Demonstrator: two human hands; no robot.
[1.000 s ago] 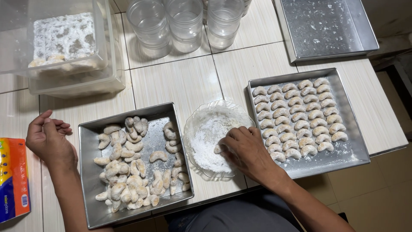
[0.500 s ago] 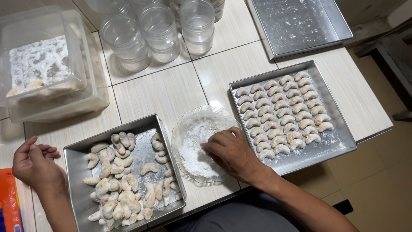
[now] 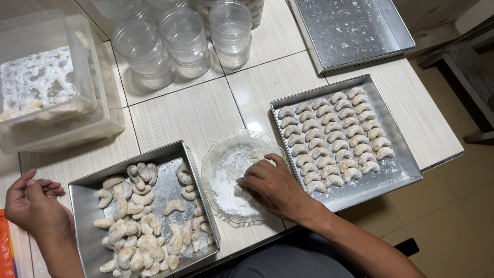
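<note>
My right hand (image 3: pixel 272 186) rests in a clear glass plate (image 3: pixel 218 159) of white powdered sugar, its fingers curled down into the powder; what they hold is hidden. Left of the plate stands a metal tray (image 3: pixel 82 185) with a loose heap of crescent cookies (image 3: pixel 139 221). On the right, a second metal tray (image 3: pixel 399 170) holds neat rows of sugar-coated crescent cookies (image 3: pixel 334 136). My left hand (image 3: pixel 32 203) lies loosely curled and empty on the table, just left of the heaped tray.
Several clear plastic jars (image 3: pixel 185 38) stand at the back. A clear plastic box (image 3: pixel 46 87) with powdered contents sits back left. An empty metal tray (image 3: pixel 355 28) lies back right. The table edge (image 3: pixel 442 157) drops off to the right, with an orange package (image 3: pixel 6 252) at far left.
The view has shifted, so everything sits lower and to the left in frame. My right hand stays in the sugar plate, fingers working slightly. My left hand remains beside the heaped tray.
</note>
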